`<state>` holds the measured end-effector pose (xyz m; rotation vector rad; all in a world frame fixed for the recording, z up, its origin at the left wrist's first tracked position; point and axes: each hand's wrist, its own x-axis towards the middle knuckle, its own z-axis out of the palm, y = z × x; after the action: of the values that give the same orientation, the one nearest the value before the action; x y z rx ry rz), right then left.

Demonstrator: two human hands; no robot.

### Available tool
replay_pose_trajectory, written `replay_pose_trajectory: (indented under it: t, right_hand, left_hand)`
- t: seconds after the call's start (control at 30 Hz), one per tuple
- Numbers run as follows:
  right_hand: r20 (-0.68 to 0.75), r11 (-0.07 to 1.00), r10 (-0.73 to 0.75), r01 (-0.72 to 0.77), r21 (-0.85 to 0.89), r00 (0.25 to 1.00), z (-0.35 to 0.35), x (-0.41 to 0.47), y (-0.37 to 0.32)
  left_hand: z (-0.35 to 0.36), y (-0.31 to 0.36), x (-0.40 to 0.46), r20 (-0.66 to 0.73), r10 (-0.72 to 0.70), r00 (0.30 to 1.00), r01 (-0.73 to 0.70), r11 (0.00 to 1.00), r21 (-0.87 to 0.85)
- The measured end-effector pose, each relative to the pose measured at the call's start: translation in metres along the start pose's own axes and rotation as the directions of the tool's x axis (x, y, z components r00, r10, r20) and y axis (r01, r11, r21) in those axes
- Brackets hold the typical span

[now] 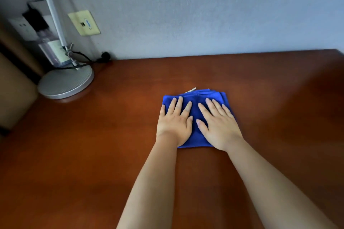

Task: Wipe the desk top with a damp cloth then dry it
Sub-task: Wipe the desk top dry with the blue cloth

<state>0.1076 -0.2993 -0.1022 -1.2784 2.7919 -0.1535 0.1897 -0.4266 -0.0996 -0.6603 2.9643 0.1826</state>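
A folded blue cloth (195, 115) is pressed flat on the brown table (93, 145) under both hands. The left hand (174, 124) and right hand (219, 128) are laid side by side, fingers straight and spread. A small white tag, perhaps a label, sticks out at the cloth's far edge.

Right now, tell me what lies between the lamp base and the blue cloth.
Only bare desk top lies between the lamp base and the blue cloth, as the head view shows.
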Motion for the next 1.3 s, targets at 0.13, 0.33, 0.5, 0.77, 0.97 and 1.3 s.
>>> replay_pose_trajectory:
  t: [0.13, 0.33, 0.5, 0.77, 0.97, 1.3]
  right_hand:
    - [0.008, 1.0, 0.017, -0.017, 0.0, 1.0, 0.002, -0.041, -0.011]
    - [-0.017, 1.0, 0.025, -0.025, -0.004, 1.0, 0.008, -0.063, -0.015]
    - [-0.049, 0.999, 0.038, -0.039, -0.011, 0.998, 0.012, -0.055, -0.012]
    - [-0.059, 0.999, 0.045, -0.045, -0.011, 0.997, 0.008, -0.004, 0.001]
    - [0.039, 0.999, 0.031, -0.031, -0.01, 0.999, -0.003, 0.053, 0.016]
    - [0.063, 0.986, 0.168, -0.169, 0.001, 0.984, -0.007, 0.164, 0.026]
  left_hand:
    - [0.005, 0.006, -0.038, 0.004, 0.012, 1.0, -0.012, 1.0, 0.01]
    - [0.012, 0.009, -0.06, -0.013, 0.024, 1.0, -0.024, 1.0, 0.004]
    - [0.012, 0.007, -0.049, -0.027, 0.031, 0.999, -0.031, 0.999, -0.012]
    - [0.005, 0.0, 0.002, -0.05, 0.034, 0.998, -0.036, 0.999, -0.038]
    - [-0.002, -0.008, 0.054, -0.055, 0.019, 0.998, -0.022, 0.999, -0.05]
    - [-0.017, -0.028, 0.154, -0.075, -0.004, 0.997, -0.003, 0.995, -0.095]
